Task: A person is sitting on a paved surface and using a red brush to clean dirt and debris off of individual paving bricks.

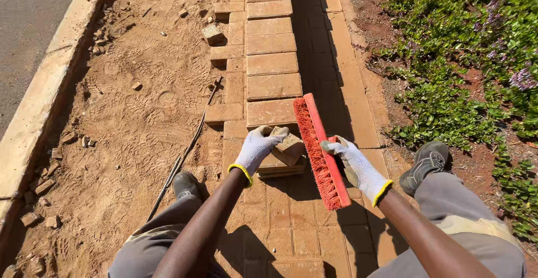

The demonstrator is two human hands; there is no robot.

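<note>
Between the knees: grey trouser legs frame a paved strip of red-brown rectangular paving bricks, which the person crouches over.
Left hand: the left hand in a white knitted glove with a yellow cuff is closed over the top edge of a tan cut brick piece, fingers curled across it and the thumb hidden behind.
Brick relative to grip: the piece sits tilted under the fingertips, its lower part resting on a short stack of flat brick pieces; most of its body lies right of and below the palm.
Right hand: the right hand in a matching glove is wrapped round the back of an orange-red brush head with stiff bristles, bristles turned left towards the brick piece.
Slip risk: the hold on the piece looks shallow, so I judge it could tip off the stack.
Brush risk: bristles stand just beside the piece; a sideways stroke could knock it loose.
Further out: a staggered edge of laid bricks meets loose sandy ground with a thin dark rod.
Far sides: a concrete kerb lies left, green ground plants right.
</note>
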